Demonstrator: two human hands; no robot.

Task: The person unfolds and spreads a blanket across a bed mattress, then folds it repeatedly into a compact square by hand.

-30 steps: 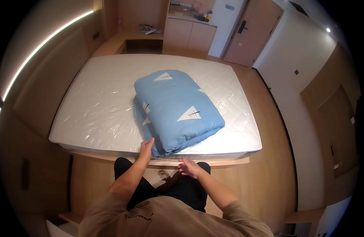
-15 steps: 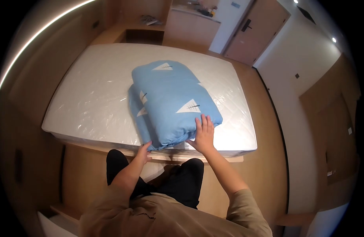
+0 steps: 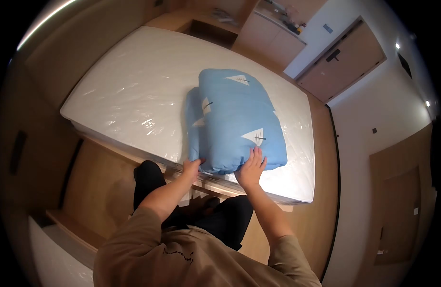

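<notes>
Here, the quilt (image 3: 242, 112) was pinched at seven o'clock by the left hand (image 3: 191, 169), touched at six by the open right hand (image 3: 250, 170).

Beyond the left hand (image 3: 192, 168) and right hand (image 3: 250, 170) stretches a white quilted mattress (image 3: 129, 95), its surface glinting under clear plastic film. Farther off to the left hand's left rises a beige headboard panel (image 3: 58, 71), with a glowing light strip (image 3: 46, 24) above. Well past both hands stand a wooden ledge (image 3: 175, 21) with a dark open recess (image 3: 213, 32) and a pale wood cabinet (image 3: 270, 40). Beyond and to the right of the right hand is a closed pinkish-brown door (image 3: 342, 62) with a black handle (image 3: 333, 55). On that side, wood-look flooring (image 3: 325, 143) meets a pale wall (image 3: 354, 115) along a dark baseboard (image 3: 336, 153).
</notes>
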